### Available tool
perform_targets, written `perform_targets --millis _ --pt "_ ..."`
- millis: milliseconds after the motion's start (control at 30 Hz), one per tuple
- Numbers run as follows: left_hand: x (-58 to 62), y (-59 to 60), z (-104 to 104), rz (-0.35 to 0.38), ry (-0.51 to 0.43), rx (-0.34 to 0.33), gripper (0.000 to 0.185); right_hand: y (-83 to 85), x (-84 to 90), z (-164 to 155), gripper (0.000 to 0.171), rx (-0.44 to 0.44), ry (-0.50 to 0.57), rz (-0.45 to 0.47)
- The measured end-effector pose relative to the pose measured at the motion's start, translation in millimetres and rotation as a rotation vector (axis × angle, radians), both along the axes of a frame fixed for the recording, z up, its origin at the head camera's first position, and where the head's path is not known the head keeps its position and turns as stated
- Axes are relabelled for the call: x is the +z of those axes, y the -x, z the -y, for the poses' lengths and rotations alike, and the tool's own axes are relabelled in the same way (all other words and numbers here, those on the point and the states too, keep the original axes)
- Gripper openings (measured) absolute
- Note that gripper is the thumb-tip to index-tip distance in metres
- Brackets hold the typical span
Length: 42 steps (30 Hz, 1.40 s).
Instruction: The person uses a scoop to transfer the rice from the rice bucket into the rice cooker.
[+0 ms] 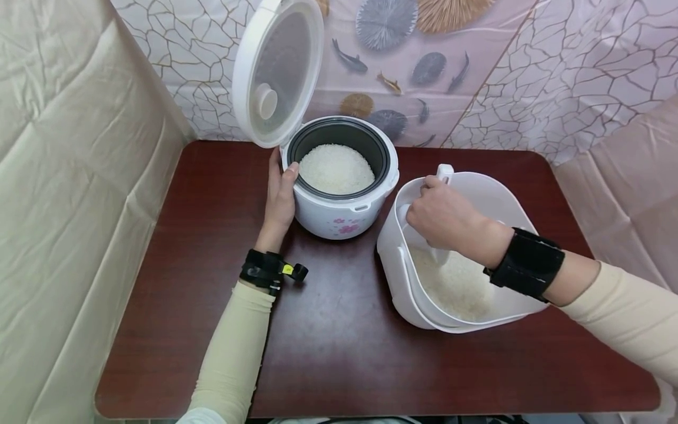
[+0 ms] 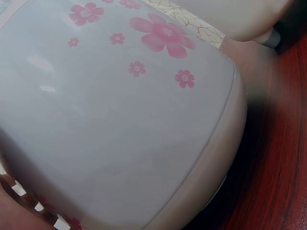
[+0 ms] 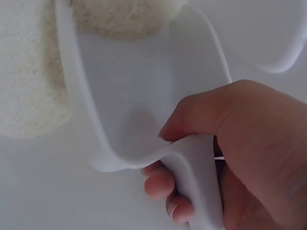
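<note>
**Scoop down in the rice bin, other hand on the cooker**

Here the right hand (image 1: 445,218) is down inside the white rice bin (image 1: 492,194), fingers and thumb curled tight round the handle of a white plastic scoop (image 3: 144,110). From the right wrist view the thumb lies over the top of the handle and the fingertips (image 3: 158,184) wrap underneath, while the scoop's bowl points away from the hand into the heap of raw rice (image 1: 458,282). That rice lies just below and beyond the knuckles, against the near wall of the bin.

The left hand (image 1: 279,197) rests flat against the side of the rice cooker (image 1: 339,215), fingers fairly straight and the thumb up near the rim; it grips nothing, only touches the white wall with its pink flower print. The cooker stands just to the right of that hand, its lid (image 1: 275,70) swung up and back above the fingers. Inside the dark inner pot (image 1: 339,138) is a level bed of white rice (image 1: 336,168).

Both vessels stand close together on a dark red-brown table (image 1: 339,341), the bin just right of the cooker.
</note>
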<state>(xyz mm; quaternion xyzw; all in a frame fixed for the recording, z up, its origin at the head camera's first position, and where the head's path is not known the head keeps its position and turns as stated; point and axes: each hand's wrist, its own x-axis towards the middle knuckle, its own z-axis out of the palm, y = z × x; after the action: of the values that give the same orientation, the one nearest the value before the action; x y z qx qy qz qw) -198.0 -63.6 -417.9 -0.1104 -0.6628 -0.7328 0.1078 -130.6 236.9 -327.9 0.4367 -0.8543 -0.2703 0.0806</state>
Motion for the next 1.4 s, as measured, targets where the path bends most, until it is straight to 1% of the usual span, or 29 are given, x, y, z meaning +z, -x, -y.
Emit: perform_targets --millis 67,167,233,300,500,700,900,967,1033,1167,1233,1300,1400 --pt "-7.3 5.6 1 0.009 0.009 -0.001 0.084 0.9 -0.7 -2 0.023 -0.002 0.005 0.021" --pt "-21.6 15.1 1 0.011 0.017 0.005 0.085 2.1 -1.8 -4 0.023 0.001 0.011 0.035" --pt "-27.1 18.5 1 0.004 0.015 0.009 0.086 2.9 -2.4 -5 0.023 0.002 0.014 0.039" --pt "-30.3 20.2 1 -0.005 0.010 0.013 0.086 3.3 -2.2 -5 0.023 -0.002 0.019 0.048" --pt "-31.3 20.0 0 -0.012 -0.010 0.014 0.086 1.1 -2.5 -8 0.025 -0.018 0.024 0.120" --pt "-29.1 19.5 -2 -0.022 -0.021 0.019 0.086 1.4 -4.6 -12 0.028 -0.005 0.058 0.117" --pt "-29.4 19.4 -1 -0.033 -0.026 0.016 0.084 2.6 -4.3 -13 0.029 -0.002 0.068 0.129" --pt "-29.6 18.8 -1 -0.033 -0.027 0.013 0.084 2.3 -5.4 -14 0.029 -0.020 0.069 0.164" --pt "-29.9 18.6 -1 -0.034 -0.029 0.011 0.085 2.2 -8.3 -17 0.028 -0.057 0.065 0.232" --pt "-29.7 19.0 -1 -0.036 -0.038 0.002 0.085 3.9 -20.2 -31 0.021 -0.180 0.061 0.434" --pt "-29.3 19.3 -1 -0.039 -0.036 -0.001 0.085 5.6 -26.0 -37 0.019 -0.223 0.070 0.504" --pt "-28.7 19.5 -1 -0.041 -0.035 -0.002 0.085 7.2 -30.2 -41 0.018 -0.251 0.085 0.547" --pt "-29.1 19.6 -1 -0.036 -0.029 0.007 0.086 9.2 -32.6 -42 0.018 -0.261 0.093 0.568"
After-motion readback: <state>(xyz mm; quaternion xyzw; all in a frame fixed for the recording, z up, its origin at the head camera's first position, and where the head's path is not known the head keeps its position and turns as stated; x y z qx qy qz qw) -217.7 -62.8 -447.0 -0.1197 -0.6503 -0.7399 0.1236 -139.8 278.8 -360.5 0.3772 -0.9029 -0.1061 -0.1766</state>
